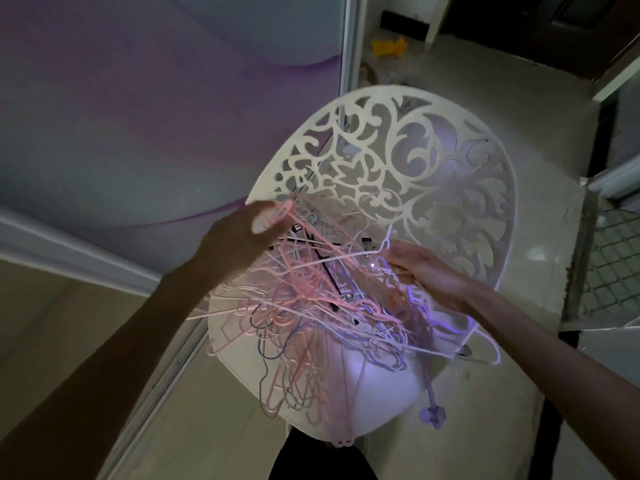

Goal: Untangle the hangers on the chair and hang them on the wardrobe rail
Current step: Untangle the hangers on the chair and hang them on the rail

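1. A dark-clad leg [322, 459] shows at the bottom edge, nearest the camera, right against the front of the chair seat.
2. The white chair seat [367, 386] carries a tangled heap of hangers [311, 306], mostly pink, with some lilac, white and a few black ones mixed in. Several pink loops spill over the seat's front-left edge, and a pink hook hangs off the front rim.
3. A lilac clip hanger [433, 407] dangles off the seat's right front, its clip end hanging below the seat edge.
4. The right hand [426, 275] reaches in from the right, palm turned towards the heap, fingers loosely curled around thin strands at the right side of the tangle. A white hanger [346, 256] runs from just above this hand leftwards across the pile; whether the hand actually grips it cannot be told.
5. The left hand [242, 240] comes in from the left at the upper-left of the heap, its fingers hooked through pink hanger wires and lifting them off the pile.
6. Behind the heap rises the chair back [398, 150], a cream rounded panel cut with scrolling leaf patterns.
7. Left of the chair stands a sliding wardrobe door [138, 116] with a purple and grey wave pattern.
8. Farther off, on the pale tiled floor [485, 81], lies a yellow object [388, 48], too small to identify.
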`<action>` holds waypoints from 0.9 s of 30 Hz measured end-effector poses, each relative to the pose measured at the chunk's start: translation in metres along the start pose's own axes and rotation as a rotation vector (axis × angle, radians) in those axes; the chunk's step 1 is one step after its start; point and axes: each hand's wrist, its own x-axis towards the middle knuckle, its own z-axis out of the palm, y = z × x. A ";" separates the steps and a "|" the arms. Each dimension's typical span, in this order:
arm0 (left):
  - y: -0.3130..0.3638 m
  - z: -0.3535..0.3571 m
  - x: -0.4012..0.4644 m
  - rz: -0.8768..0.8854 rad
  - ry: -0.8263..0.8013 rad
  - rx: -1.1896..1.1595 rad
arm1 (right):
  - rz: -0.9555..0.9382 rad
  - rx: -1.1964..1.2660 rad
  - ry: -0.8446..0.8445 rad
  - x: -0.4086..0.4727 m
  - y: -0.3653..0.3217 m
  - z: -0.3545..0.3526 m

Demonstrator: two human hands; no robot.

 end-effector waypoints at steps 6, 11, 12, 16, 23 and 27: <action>0.019 0.013 -0.025 -0.107 -0.666 -0.434 | -0.184 -0.300 -0.231 0.030 -0.070 0.041; -0.018 -0.001 -0.052 -0.198 -0.444 -0.802 | -0.502 -0.554 0.232 0.048 -0.067 0.053; -0.025 -0.005 -0.056 -0.221 -0.394 -0.885 | -0.504 -0.523 0.378 0.048 -0.053 0.053; -0.044 -0.022 -0.072 -0.287 -0.211 -1.094 | -0.158 -0.760 0.421 0.045 0.023 0.061; -0.056 -0.013 -0.087 -0.298 -0.001 -1.085 | 0.055 -1.090 0.255 0.041 0.083 0.102; -0.059 0.015 -0.082 -0.382 -0.003 -1.061 | 0.012 -1.186 0.264 0.038 0.078 0.094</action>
